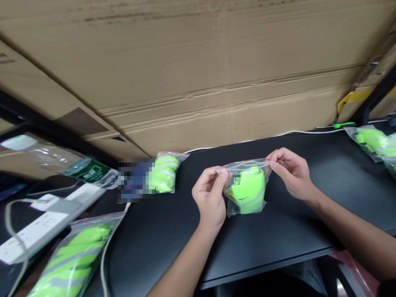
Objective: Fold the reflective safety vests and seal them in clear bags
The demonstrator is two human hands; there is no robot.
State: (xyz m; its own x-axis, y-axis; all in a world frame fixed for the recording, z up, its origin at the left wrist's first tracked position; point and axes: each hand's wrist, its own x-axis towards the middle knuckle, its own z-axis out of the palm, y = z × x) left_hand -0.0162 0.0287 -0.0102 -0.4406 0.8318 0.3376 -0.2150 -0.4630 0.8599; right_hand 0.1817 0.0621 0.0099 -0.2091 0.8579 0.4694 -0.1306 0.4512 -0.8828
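Observation:
A clear zip bag (pixel 246 187) with a folded neon-green reflective item inside hangs just above the black table (pixel 309 231), mid-frame. My left hand (pixel 210 194) pinches the bag's top left corner between thumb and fingers. My right hand (pixel 292 171) pinches the top right corner along the red zip strip. Both hands hold the bag's mouth stretched between them.
More bagged green items lie around: one behind to the left (pixel 163 173), one at the near left (pixel 74 260), some at the far right (pixel 373 142). A white power strip (pixel 40 229) with cables sits at the left. Large cardboard boxes (pixel 198 70) wall off the back.

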